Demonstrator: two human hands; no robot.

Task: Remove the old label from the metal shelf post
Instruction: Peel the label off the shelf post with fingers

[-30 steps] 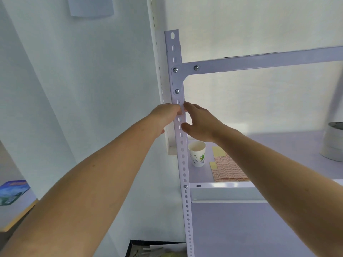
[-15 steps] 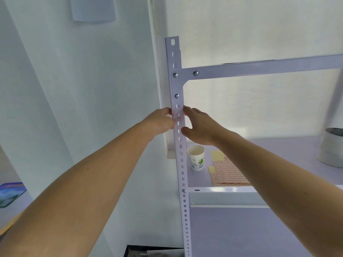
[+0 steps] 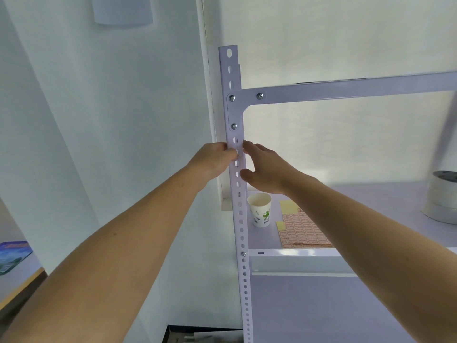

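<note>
Shelf post [image 3: 241,219]: white perforated metal upright, standing vertical at the left front corner of the shelving, bolted to a crossbar [image 3: 346,87] above.

Label [image 3: 238,151]: pale, hard to make out against the post; it is sitting on the post's front face just below the lowest of the corner bolts, between the two hands.

Left hand [image 3: 212,160]: reaching in from the left, fingers curled and pressing against the post at the label; whether it is pinching the label cannot be told.

Right hand [image 3: 265,169]: coming in from the right, fingers extended and loosely spread, fingertips touching the post's right edge beside the label, thumb lying lower against the post.

Shelf [image 3: 296,254]: carrying a paper cup [image 3: 259,210] just beside the post, a sticker sheet [image 3: 300,230] lying flat near the cup, and a metal tin [image 3: 442,196] well apart at the right.
</note>
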